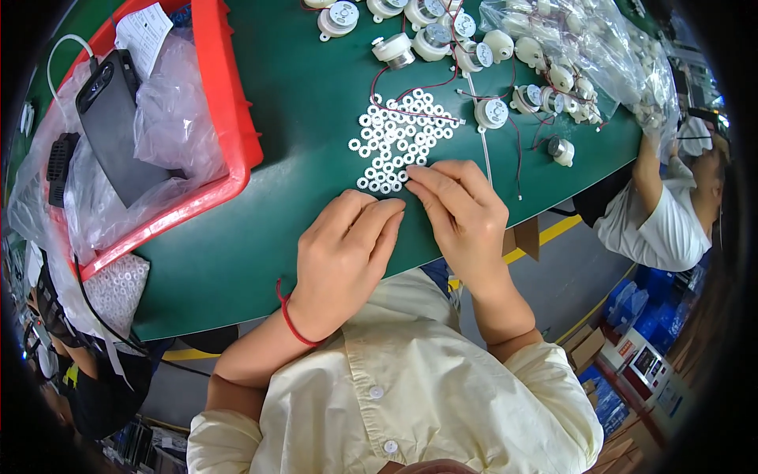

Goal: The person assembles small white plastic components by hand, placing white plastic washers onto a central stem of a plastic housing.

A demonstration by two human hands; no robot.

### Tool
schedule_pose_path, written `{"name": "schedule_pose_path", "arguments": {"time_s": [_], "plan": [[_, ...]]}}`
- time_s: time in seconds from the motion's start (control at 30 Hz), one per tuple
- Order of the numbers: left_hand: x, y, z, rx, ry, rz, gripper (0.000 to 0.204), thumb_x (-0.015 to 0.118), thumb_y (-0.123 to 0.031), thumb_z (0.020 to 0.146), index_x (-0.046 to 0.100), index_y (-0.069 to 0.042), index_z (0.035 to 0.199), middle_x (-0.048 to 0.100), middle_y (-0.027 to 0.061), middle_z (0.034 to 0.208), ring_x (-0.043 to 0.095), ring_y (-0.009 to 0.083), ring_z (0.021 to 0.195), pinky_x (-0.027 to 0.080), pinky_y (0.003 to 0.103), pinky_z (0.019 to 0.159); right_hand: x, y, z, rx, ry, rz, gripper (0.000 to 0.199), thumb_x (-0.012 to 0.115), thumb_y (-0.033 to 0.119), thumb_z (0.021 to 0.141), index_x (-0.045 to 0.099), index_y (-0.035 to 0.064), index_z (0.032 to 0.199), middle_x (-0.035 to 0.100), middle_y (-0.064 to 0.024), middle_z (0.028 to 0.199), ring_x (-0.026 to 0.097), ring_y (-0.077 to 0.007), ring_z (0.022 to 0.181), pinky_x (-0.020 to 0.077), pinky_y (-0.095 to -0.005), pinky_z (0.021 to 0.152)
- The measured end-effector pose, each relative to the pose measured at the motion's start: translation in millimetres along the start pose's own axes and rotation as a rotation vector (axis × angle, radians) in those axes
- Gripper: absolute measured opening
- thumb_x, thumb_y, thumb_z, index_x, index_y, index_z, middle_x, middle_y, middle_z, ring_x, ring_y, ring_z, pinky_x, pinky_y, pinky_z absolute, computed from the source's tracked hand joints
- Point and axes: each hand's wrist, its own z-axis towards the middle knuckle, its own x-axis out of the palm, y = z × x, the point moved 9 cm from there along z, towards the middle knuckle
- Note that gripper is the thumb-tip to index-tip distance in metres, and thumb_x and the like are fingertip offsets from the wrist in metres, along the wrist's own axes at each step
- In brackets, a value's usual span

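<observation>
A pile of small white toothed plastic rings [387, 134], like little gears, lies on the green table. At its near edge, my left hand [339, 249] is closed, thumb and fingertips pressed together just below the lowest rings. Whatever it pinches, if anything, is hidden. My right hand [466, 209] is closed too, its thumb and index fingertips beside the ring nearest to them. I cannot make out whether a ring is between those fingers. A red string bracelet is around my left wrist.
Small white-and-metal motors [491, 114] with thin red and black leads lie at the back, partly in a clear plastic bag [584, 47]. A red crate [251, 134] on the left holds plastic film and a dark power bank [118, 118]. A person in a white shirt [659, 225] is at the right.
</observation>
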Motion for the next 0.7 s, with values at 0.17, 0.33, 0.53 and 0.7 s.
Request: {"name": "schedule_pose_path", "arguments": {"time_s": [0.17,0.33,0.53,0.7], "plan": [[-1,-1,2,0.005,-0.008,0.016,0.014,0.074,0.002,0.080,0.072,-0.004,0.093,0.061,0.0065,0.082,0.060,0.0162,0.059,0.048,0.028,0.051,-1,-3,2,0.029,-0.020,-0.038,0.022,0.077,-0.002,0.076,0.070,0.0010,0.097,0.061,-0.0110,0.089,0.063,-0.0261,0.071,0.0517,-0.0337,0.060],[-3,-3,2,0.035,-0.044,-0.036,0.022,0.075,0.003,0.080,0.073,-0.004,0.101,0.063,0.0058,0.085,0.059,0.0132,0.060,0.047,0.026,0.050,-3,-21,-4,0.376,0.014,0.369,0.011,0.071,0.003,0.088,0.068,-0.0003,0.098,0.066,-0.0074,0.084,0.062,-0.0152,0.063,0.0484,-0.0263,0.053],[-5,-16,2,0.069,-0.087,-0.240,0.039,0.080,0.001,0.077,0.070,-0.004,0.114,0.070,0.0052,0.090,0.058,0.0078,0.063,0.043,0.021,0.048,28,-33,-32,0.979,0.178,1.409,0.018,0.065,0.015,0.096,0.066,-0.0026,0.097,0.065,-0.0041,0.078,0.058,-0.0067,0.056,0.0424,-0.0203,0.047],[-7,-14,0,0.007,-0.074,-0.257,0.032,0.080,-0.004,0.076,0.073,-0.005,0.107,0.073,0.0050,0.088,0.068,0.0197,0.074,0.052,0.029,0.064,37,-29,-41,1.006,0.274,1.544,0.018,0.065,0.017,0.097,0.065,-0.0007,0.093,0.063,-0.0042,0.073,0.056,-0.0078,0.055,0.0411,-0.0206,0.047]]}}
